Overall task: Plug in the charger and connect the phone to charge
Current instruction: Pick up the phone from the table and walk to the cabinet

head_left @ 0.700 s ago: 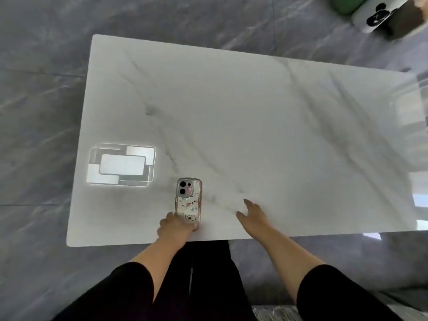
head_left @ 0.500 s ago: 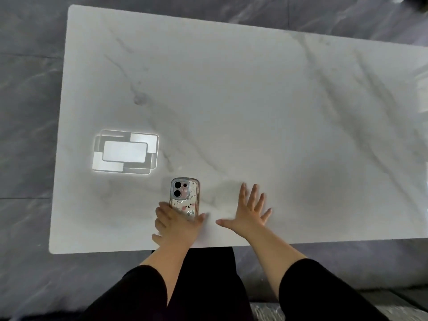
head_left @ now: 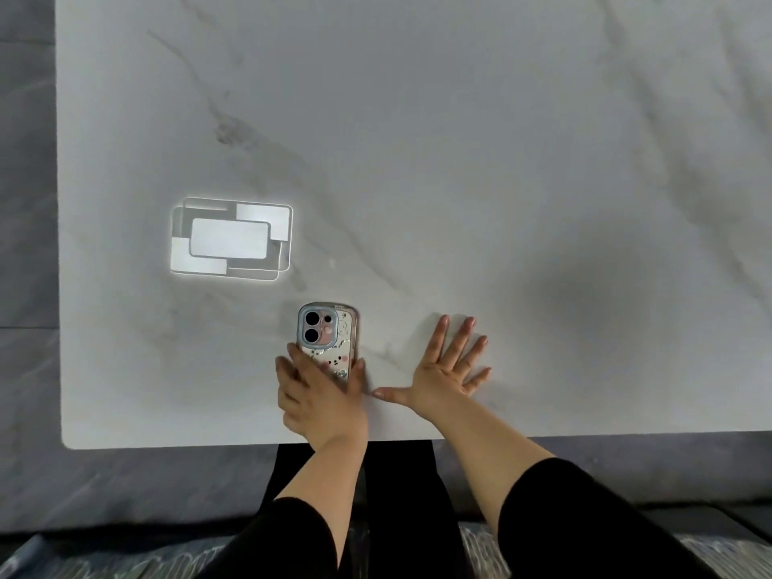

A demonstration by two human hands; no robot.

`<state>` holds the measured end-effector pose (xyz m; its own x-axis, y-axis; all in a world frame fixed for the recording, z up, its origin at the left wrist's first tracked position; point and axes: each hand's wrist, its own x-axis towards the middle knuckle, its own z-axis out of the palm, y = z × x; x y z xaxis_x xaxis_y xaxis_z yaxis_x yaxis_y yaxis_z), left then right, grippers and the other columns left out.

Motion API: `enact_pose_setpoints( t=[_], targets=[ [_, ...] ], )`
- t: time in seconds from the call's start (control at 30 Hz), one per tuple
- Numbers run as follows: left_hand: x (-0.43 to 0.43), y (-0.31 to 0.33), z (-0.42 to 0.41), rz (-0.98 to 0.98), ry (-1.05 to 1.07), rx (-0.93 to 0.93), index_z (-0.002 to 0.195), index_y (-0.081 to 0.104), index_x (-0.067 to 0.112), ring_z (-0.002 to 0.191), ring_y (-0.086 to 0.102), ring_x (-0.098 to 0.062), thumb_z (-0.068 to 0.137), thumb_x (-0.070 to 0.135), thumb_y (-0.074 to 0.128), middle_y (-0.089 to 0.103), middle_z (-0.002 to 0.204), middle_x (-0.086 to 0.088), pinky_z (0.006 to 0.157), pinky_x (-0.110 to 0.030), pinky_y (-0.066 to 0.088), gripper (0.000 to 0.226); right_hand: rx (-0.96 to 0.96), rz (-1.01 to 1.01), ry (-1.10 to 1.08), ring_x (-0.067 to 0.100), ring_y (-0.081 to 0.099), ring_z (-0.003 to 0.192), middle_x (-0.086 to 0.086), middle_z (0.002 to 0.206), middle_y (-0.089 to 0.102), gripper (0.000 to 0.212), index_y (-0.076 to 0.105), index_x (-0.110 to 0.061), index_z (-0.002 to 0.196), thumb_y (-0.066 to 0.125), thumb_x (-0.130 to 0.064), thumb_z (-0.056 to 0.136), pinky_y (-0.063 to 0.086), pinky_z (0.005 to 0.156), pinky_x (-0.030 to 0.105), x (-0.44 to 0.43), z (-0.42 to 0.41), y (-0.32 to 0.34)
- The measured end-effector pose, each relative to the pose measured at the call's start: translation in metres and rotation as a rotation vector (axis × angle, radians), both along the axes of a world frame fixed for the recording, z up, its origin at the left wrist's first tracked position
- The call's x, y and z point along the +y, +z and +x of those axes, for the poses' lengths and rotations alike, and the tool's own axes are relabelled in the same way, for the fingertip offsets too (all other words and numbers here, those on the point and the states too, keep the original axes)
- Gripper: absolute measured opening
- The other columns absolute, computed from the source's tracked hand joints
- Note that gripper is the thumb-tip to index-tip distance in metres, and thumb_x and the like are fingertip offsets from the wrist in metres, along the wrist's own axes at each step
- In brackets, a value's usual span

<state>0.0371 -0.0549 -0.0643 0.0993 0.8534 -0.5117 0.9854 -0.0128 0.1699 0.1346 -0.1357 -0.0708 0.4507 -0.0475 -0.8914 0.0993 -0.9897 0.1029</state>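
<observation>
A phone (head_left: 327,337) in a silvery cartoon case lies face down near the front edge of a white marble table (head_left: 459,160), camera end pointing away from me. My left hand (head_left: 319,399) covers the phone's near end, fingers wrapped around its sides. My right hand (head_left: 447,367) rests flat on the tabletop just right of the phone, fingers spread, holding nothing. No charger, cable or socket is in view.
A bright reflection of a ceiling light (head_left: 231,239) shines on the table left of the phone. Grey stone floor (head_left: 25,202) runs along the table's left and front edges. My black sleeves and dark clothing fill the bottom of the view.
The view has dropped and closed in on the table. My left hand has closed around the phone's near end. My right hand has spread flat on the tabletop.
</observation>
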Motion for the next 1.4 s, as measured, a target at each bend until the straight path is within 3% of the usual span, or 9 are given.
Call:
enact_pose_setpoints(
  t=[0.27,0.4,0.5,0.6,0.8,0.97,1.1,1.23,1.4],
  targets=[
    [0.047,0.031,-0.017,-0.208,-0.065,-0.127,0.123,0.046,0.018,0.118,0.045,-0.035,0.063,0.055,0.067,0.052,0.128,-0.007,0.087,-0.048,0.045,0.074,0.004,-0.038,0.148,0.045,-0.031,0.138,0.015,0.141,-0.052,0.150,-0.042,-0.021,0.135,0.076,-0.067,0.056,0.019,0.109,0.066,0.006,0.009,0.032],
    [0.066,0.065,-0.029,-0.493,0.043,-0.337,0.095,0.060,0.024,0.088,0.064,-0.024,0.068,0.057,0.060,0.069,0.087,0.000,0.083,-0.038,0.054,0.042,0.053,0.110,0.214,0.030,0.025,0.143,0.008,0.161,0.004,0.092,0.007,-0.024,0.151,0.065,-0.043,0.082,0.034,0.110,0.050,0.011,0.022,0.078],
    [0.073,0.101,-0.045,-0.660,0.107,-0.418,0.074,0.063,0.019,0.054,0.060,-0.010,0.073,0.056,0.059,0.061,0.062,0.004,0.060,-0.028,0.051,0.038,0.097,0.295,0.029,0.023,0.049,0.127,0.008,0.141,0.050,0.059,0.041,-0.021,0.141,0.059,-0.036,0.087,0.040,0.104,0.034,0.010,0.007,0.118],
    [0.077,0.136,-0.068,-0.782,0.128,-0.431,0.077,0.061,0.014,0.054,0.054,-0.013,0.078,0.052,0.054,0.059,0.073,-0.001,0.051,-0.023,0.043,0.039,0.086,0.358,-0.112,0.023,0.063,0.100,0.013,0.115,0.066,0.048,0.055,-0.014,0.128,0.064,-0.032,0.084,0.046,0.078,0.026,-0.003,-0.014,0.150],
    [0.064,0.193,-0.150,-0.789,0.251,-0.533,0.073,0.052,0.016,0.048,0.052,-0.010,0.077,0.045,0.055,0.052,0.059,0.005,0.048,-0.023,0.039,0.029,0.140,0.347,0.049,0.011,0.061,0.066,0.005,0.084,0.067,0.028,0.062,-0.014,0.105,0.067,-0.031,0.084,0.045,0.057,0.014,-0.049,-0.056,0.184],
    [0.029,0.210,-0.235,-0.595,0.623,-0.640,0.098,0.049,0.014,0.054,0.059,-0.009,0.081,0.034,0.066,0.059,0.071,-0.001,0.043,-0.020,0.043,0.031,0.234,0.354,0.176,0.013,0.056,0.054,0.005,0.069,0.061,0.022,0.056,-0.010,0.075,0.053,-0.021,0.095,0.037,0.041,0.013,-0.036,-0.097,0.187],
    [0.009,0.213,-0.315,-0.456,0.900,-0.660,0.113,0.054,0.002,0.072,0.064,-0.020,0.081,0.026,0.071,0.065,0.080,-0.009,0.058,-0.024,0.044,0.044,0.349,0.394,0.382,0.015,0.057,0.055,0.006,0.069,0.061,0.022,0.056,-0.007,0.082,0.049,-0.021,0.097,0.038,0.045,0.019,0.015,-0.146,0.190],
    [0.000,0.221,-0.396,-0.316,1.165,-0.706,0.096,0.059,0.006,0.052,0.060,-0.013,0.081,0.016,0.071,0.062,0.059,-0.001,0.040,-0.018,0.044,0.022,0.403,0.486,0.545,0.013,0.054,0.049,0.007,0.067,0.059,0.016,0.055,-0.006,0.084,0.050,-0.014,0.096,0.040,0.045,0.019,0.090,-0.211,0.200],
    [0.014,0.222,-0.489,-0.238,1.358,-0.725,0.118,0.053,0.000,0.077,0.057,-0.027,0.081,0.018,0.071,0.061,0.096,-0.017,0.059,-0.031,0.043,0.045,0.449,0.580,0.588,0.008,0.056,0.048,0.010,0.073,0.062,0.010,0.058,-0.008,0.087,0.053,-0.012,0.094,0.042,0.042,0.013,0.177,-0.297,0.214]
  ],
)
